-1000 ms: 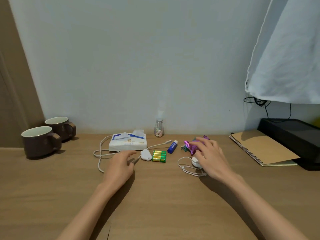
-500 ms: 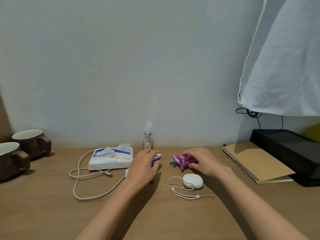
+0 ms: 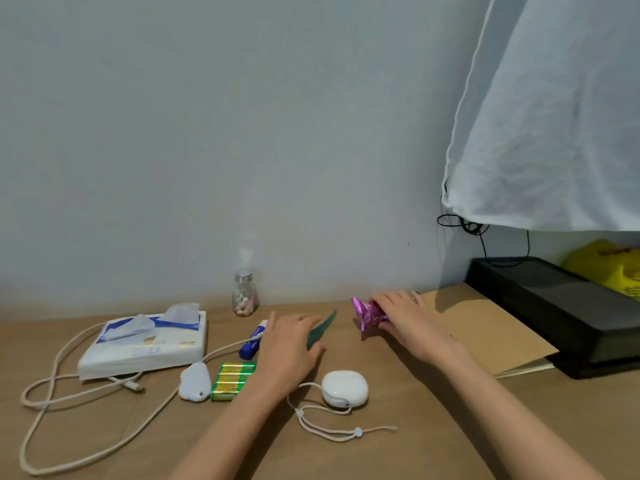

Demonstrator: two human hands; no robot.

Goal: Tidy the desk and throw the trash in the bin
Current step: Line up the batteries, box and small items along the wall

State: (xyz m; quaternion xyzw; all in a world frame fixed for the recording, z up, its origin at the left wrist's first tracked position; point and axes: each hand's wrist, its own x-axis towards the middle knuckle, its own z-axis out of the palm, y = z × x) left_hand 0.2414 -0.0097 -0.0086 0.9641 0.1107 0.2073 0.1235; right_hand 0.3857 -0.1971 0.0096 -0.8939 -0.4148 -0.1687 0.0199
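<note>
A crumpled purple foil wrapper [image 3: 367,315] lies near the wall on the wooden desk [image 3: 398,420]. My right hand [image 3: 410,318] grips its right end, fingers curled round it. My left hand [image 3: 289,348] holds a flat green wrapper [image 3: 322,329] that sticks out from under its fingers toward the wall. A blue glue stick [image 3: 251,342] lies just left of my left hand. A green pack of batteries [image 3: 230,379] sits in front of the stick.
A tissue pack [image 3: 145,344], a looped white cable [image 3: 52,410] and a white charger [image 3: 194,382] lie at the left. A white case [image 3: 344,389] with cord lies near. A small pill bottle [image 3: 245,297] stands by the wall. A brown notebook [image 3: 485,334] and black box [image 3: 554,310] fill the right.
The view has swung right, so the two mugs are out of sight. My left hand moved right off the glue stick and took hold of the green wrapper. My right hand keeps hold of the purple wrapper.
</note>
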